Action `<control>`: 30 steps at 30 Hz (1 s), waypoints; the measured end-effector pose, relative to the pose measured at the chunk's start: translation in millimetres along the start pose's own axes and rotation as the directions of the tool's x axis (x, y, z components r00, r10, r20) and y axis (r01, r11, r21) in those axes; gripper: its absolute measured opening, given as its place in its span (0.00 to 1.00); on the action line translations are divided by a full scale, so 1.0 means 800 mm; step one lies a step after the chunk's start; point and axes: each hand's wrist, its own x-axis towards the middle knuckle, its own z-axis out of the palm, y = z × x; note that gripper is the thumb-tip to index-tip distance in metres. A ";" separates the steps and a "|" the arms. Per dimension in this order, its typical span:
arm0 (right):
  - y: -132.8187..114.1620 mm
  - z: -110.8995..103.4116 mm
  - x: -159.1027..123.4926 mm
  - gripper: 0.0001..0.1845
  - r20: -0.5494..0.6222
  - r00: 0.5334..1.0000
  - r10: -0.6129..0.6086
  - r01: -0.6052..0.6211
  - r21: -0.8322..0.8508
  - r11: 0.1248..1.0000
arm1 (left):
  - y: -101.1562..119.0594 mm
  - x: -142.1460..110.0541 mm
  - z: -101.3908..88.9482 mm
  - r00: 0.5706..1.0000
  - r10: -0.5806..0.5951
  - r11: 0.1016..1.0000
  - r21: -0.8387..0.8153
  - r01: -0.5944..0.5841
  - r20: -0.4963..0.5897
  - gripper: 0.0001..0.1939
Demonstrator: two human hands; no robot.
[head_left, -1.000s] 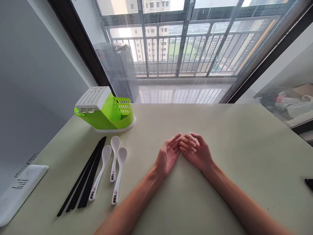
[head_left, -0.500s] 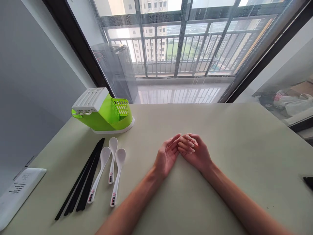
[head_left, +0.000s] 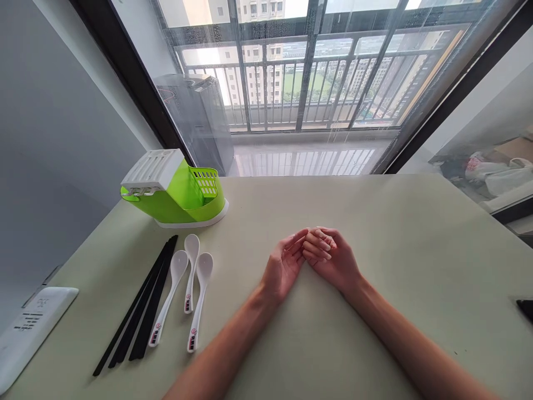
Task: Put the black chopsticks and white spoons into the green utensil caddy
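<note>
My left hand (head_left: 284, 266) rests on the table (head_left: 266, 205), palm up, its fingers stretched out and slightly bent with nothing in them. Against its fingertips lies my right hand (head_left: 333, 258), its fingers loosely curled in toward the palm and nothing visible in them. To the left of my left forearm are three white spoons: one at the back (head_left: 191, 261), one on the left (head_left: 170, 297) and one on the right (head_left: 202, 294). Several black chopsticks (head_left: 144, 305) lie in a slanted bunch beside the spoons. Neither hand touches the spoons or chopsticks.
A green utensil holder (head_left: 183, 200) with a white slotted top stands at the back left, near the wall. A white flat device (head_left: 35, 328) lies at the left edge, and a dark object (head_left: 525, 309) at the right edge. A window (head_left: 300, 83) rises behind the table.
The view has shifted slightly, so the things on the left sit a little lower and further left. Both hands keep the same pose.
</note>
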 end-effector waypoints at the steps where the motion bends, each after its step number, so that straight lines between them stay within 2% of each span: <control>1: 0.000 0.000 0.000 0.18 -0.006 1.000 -0.002 0.001 -0.014 1.000 | 0.000 0.000 0.000 1.000 0.000 1.000 0.001 0.000 0.002 0.17; 11: 0.000 -0.002 0.000 0.18 -0.002 1.000 0.003 -0.003 -0.003 1.000 | -0.001 0.002 -0.001 1.000 0.003 1.000 0.011 -0.003 0.024 0.17; 21: 0.000 -0.003 0.000 0.18 -0.032 0.999 -0.006 0.004 -0.062 0.998 | -0.001 0.002 -0.002 1.000 -0.008 1.000 0.005 0.008 0.016 0.16; 30: 0.001 -0.005 0.001 0.14 -0.004 1.000 0.016 -0.016 0.026 1.000 | -0.001 0.002 -0.001 1.000 0.000 1.000 0.022 0.000 0.013 0.18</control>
